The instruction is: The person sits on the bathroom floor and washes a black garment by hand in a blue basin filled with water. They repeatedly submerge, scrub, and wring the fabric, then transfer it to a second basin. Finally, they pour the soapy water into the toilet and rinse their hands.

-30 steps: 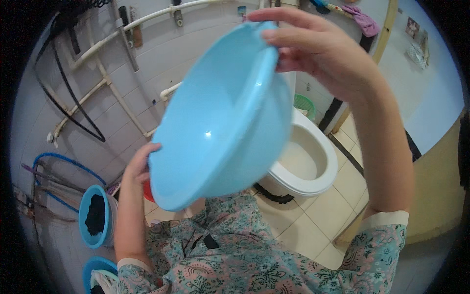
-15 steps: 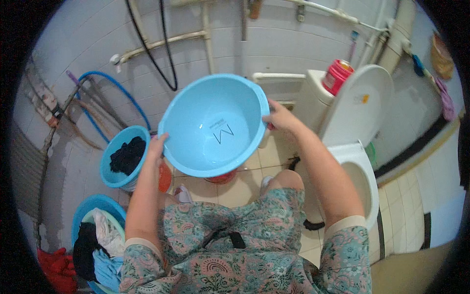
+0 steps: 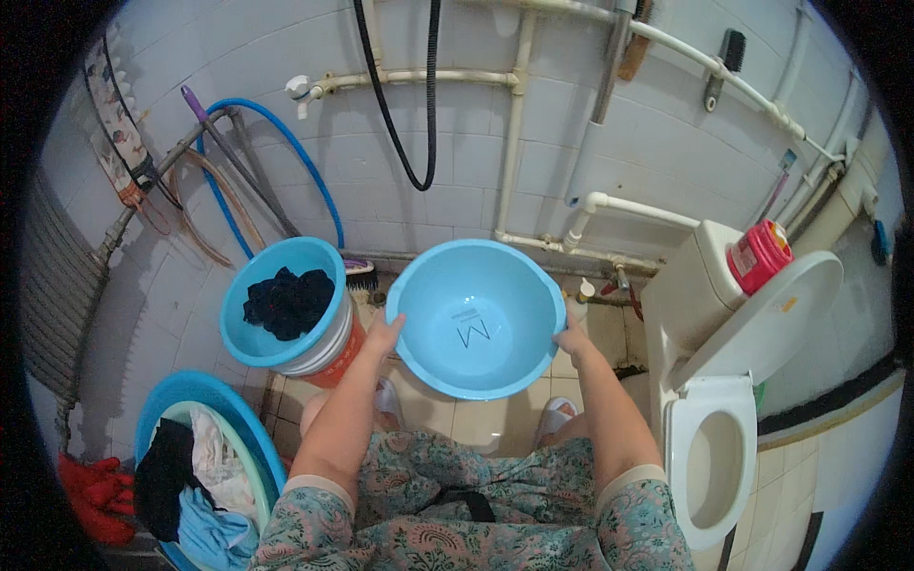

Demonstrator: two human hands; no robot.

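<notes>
Between my two hands is a light blue plastic basin (image 3: 476, 328), round and with nothing in it, a dark printed mark on its bottom. My left hand (image 3: 384, 335) grips its left rim, and my right hand (image 3: 572, 339) grips the right rim. Level and low in front of my legs, the basin hides the floor under it; whether it touches anything below cannot be made out. To the left, a smaller blue basin (image 3: 243, 338) with black cloth (image 3: 288, 303) in it sits on top of a white and red bucket (image 3: 333, 354).
Nested tubs (image 3: 205, 385) of black, white and blue clothes stand at lower left, beside red cloth (image 3: 95, 495). A toilet (image 3: 674, 457) with raised lid is on the right, a red container (image 3: 760, 257) on its tank. Pipes (image 3: 514, 143), a black hose (image 3: 430, 114) and a brush (image 3: 360, 274) line the wall.
The basin has come down from a tilted, raised position to a low, level one, both hands still on its rim. My view has shifted, showing more of the wall. A red thing under the basin is now hidden.
</notes>
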